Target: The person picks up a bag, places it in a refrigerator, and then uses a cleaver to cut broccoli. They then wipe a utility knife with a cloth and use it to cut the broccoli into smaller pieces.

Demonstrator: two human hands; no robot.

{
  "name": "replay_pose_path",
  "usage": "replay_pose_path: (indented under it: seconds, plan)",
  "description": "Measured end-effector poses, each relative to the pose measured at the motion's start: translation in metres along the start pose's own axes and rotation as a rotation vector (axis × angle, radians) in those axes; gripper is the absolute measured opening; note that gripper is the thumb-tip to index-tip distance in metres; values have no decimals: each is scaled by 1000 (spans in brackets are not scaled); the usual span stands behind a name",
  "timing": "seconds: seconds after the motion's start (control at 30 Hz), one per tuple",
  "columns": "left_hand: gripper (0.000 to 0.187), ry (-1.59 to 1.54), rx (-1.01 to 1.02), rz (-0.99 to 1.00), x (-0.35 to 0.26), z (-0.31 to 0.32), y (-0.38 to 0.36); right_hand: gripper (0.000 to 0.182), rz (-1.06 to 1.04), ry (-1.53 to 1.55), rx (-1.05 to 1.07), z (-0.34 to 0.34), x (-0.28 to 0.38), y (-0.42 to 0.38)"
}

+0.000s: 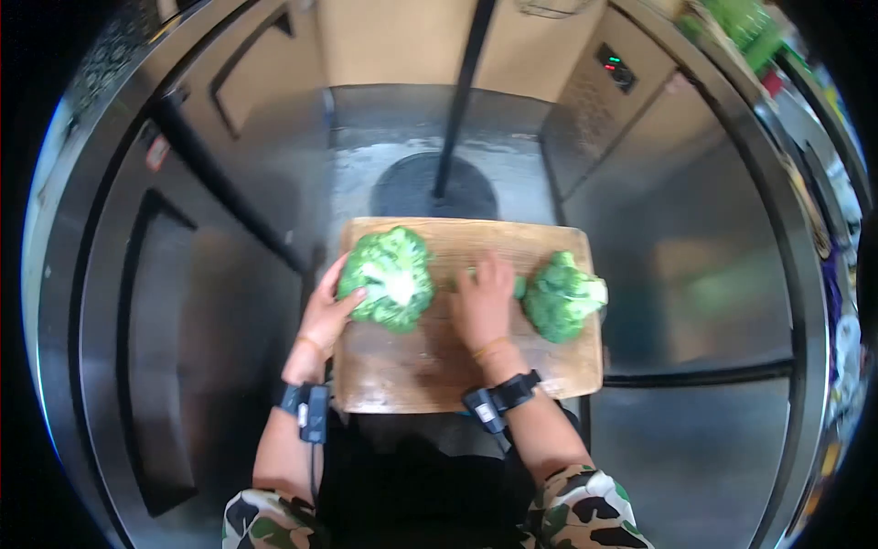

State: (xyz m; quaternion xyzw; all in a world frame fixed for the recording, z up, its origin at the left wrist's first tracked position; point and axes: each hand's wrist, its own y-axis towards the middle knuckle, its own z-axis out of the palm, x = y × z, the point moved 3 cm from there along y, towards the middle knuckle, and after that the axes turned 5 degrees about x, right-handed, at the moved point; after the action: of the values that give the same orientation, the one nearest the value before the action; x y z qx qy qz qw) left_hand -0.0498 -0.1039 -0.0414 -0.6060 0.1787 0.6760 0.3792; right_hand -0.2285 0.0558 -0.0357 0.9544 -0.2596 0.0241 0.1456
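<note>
A large broccoli head (395, 279) rests at the left of a wooden cutting board (402, 371), its pale cut stem facing up. My left hand (327, 316) grips it from the left side, thumb laid over the florets. In the middle of the board my right hand (485, 297) reaches down with bent fingers. A small green piece (519, 286) shows at its right edge and a bit more green by the fingertips; I cannot tell what the fingers hold. A second broccoli head (560, 297) lies on its side at the right, stem pointing right.
Stainless steel cabinets stand close on both sides, the left cabinet (229, 320) and the right cabinet (695, 274). Beyond the board a black pole (462, 101) rises from a round dark base (407, 188) on the floor. Assorted goods crowd the far right edge.
</note>
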Motion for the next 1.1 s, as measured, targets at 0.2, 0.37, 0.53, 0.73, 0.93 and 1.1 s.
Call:
replay_pose_path:
  seconds: [0.2, 0.37, 0.53, 0.73, 0.93, 1.1]
  plan:
    - [61, -16, 45, 172, 14, -1, 28, 38, -134, 227, -191, -21, -4, -24]
    - [75, 219, -128, 329, 31, -9, 44, 26, -89, 501, -23, -138, -51, -100]
    - [76, 173, -98, 359, 10, 9, 22, 20, 98, -13, -283, -364, -86, -210]
    - [72, 225, -237, 402, 47, -20, 43, 18, 480, -493, -526, -551, -115, -360]
    - [65, 772, -375, 647, 53, -7, 17, 44, 970, -446, -72, -609, -326, -513]
    - [64, 648, -387, 610, 49, 16, -9, 26, 885, -893, 241, -584, -427, -572]
